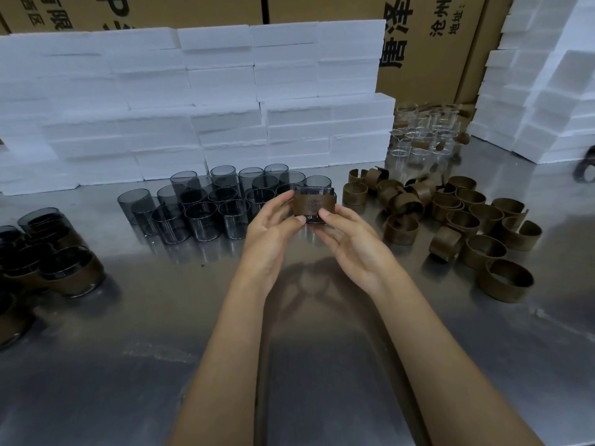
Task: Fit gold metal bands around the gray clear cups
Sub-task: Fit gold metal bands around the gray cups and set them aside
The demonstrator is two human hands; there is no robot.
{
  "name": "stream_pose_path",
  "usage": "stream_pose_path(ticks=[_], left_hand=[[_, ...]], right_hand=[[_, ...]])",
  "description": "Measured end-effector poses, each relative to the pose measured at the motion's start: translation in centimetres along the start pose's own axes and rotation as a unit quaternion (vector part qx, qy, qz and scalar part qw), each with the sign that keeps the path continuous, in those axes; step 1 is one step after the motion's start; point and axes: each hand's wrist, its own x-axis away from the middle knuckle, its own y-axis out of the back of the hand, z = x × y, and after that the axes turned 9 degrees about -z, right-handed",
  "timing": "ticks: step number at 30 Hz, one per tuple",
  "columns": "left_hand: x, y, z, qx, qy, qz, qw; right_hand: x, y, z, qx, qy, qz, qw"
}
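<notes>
Above the middle of the steel table I hold a gray clear cup (314,190) with a gold metal band (314,205) wrapped around its wall. My left hand (273,231) grips it from the left, thumb at the band's lower edge. My right hand (351,241) grips it from the right, thumb on the band's lower front. Behind the hands stand several bare gray cups (206,207). A loose heap of gold bands (457,217) lies to the right. Cups wearing bands (69,268) stand at the left edge.
White foam blocks (193,101) are stacked along the back and at the right (541,91). Clear uncoloured cups (425,133) stand at the back right, with cardboard boxes (428,43) behind them. The steel table (161,365) stretches toward me.
</notes>
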Motion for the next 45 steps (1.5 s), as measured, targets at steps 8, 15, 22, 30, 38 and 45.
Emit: stream_pose_path(ticks=[8, 15, 22, 30, 38, 45], left_hand=[[0.3, -0.2, -0.4, -0.03, 0.009, -0.023, 0.999], [0.6, -0.3, -0.7, -0.248, -0.027, -0.107, 0.962], [-0.2, 3.2, -2.5, -0.452, 0.018, -0.189, 0.872], [-0.7, 7.4, -3.2, -0.466, -0.017, -0.367, 0.805], [-0.5, 11.9, -3.1, -0.563, -0.136, -0.462, 0.671], [-0.7, 15.5, -4.1, -0.575, -0.179, -0.471, 0.645]], right_hand=[[-0.2, 0.3, -0.5, 0.086, 0.044, -0.009, 0.995], [-0.2, 0.3, -1.9, 0.31, 0.096, -0.005, 0.946], [-1.0, 0.9, -1.6, 0.244, 0.002, -0.052, 0.968], [-1.2, 1.1, -1.5, 0.219, 0.0, -0.046, 0.975], [-1.2, 1.2, -1.6, 0.202, -0.005, -0.042, 0.979], [-1.1, 1.2, -1.5, 0.199, -0.004, -0.041, 0.979]])
